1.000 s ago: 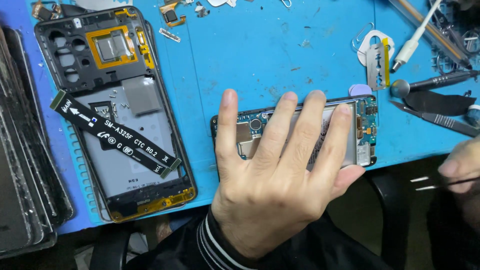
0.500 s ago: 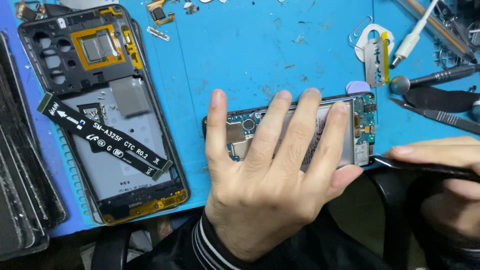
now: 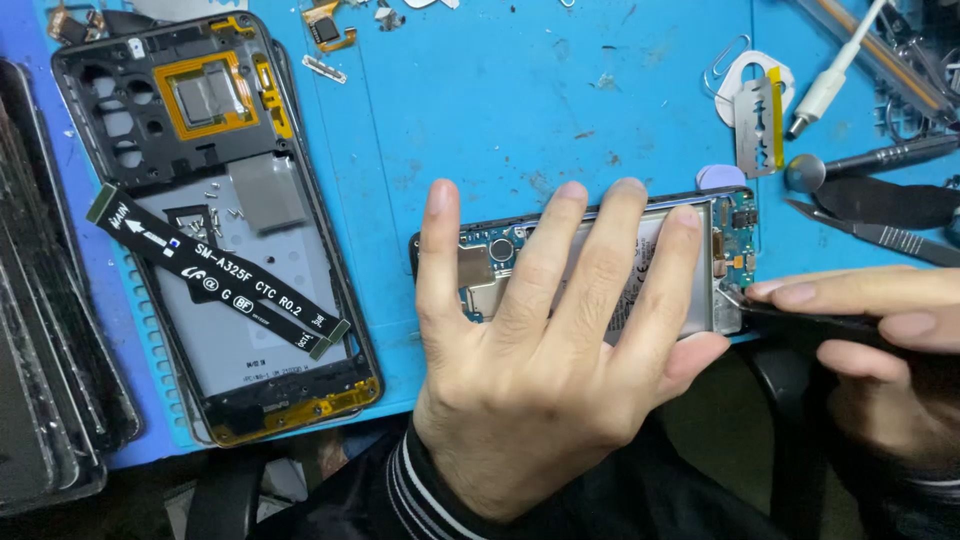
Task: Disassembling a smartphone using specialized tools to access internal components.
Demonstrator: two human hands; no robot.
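1. Fingers [image 3: 540, 260] of the left hand [image 3: 545, 370] are spread wide and pressed flat, palm down, on the opened phone [image 3: 730, 240] at the near edge of the blue worktop [image 3: 520, 100]
2. The right hand [image 3: 880, 350] comes in from the right, thumb and forefinger pinching a thin dark tool [image 3: 800, 318] whose tip touches the phone's right end
3. A razor blade [image 3: 757, 125] and tweezers [image 3: 880, 232] lie beyond
4. Far left lies a phone frame [image 3: 130, 90] crossed by a black flex cable [image 3: 215, 270]

Bright, even overhead light, soft shadows, sharp focus, dim lower edge.
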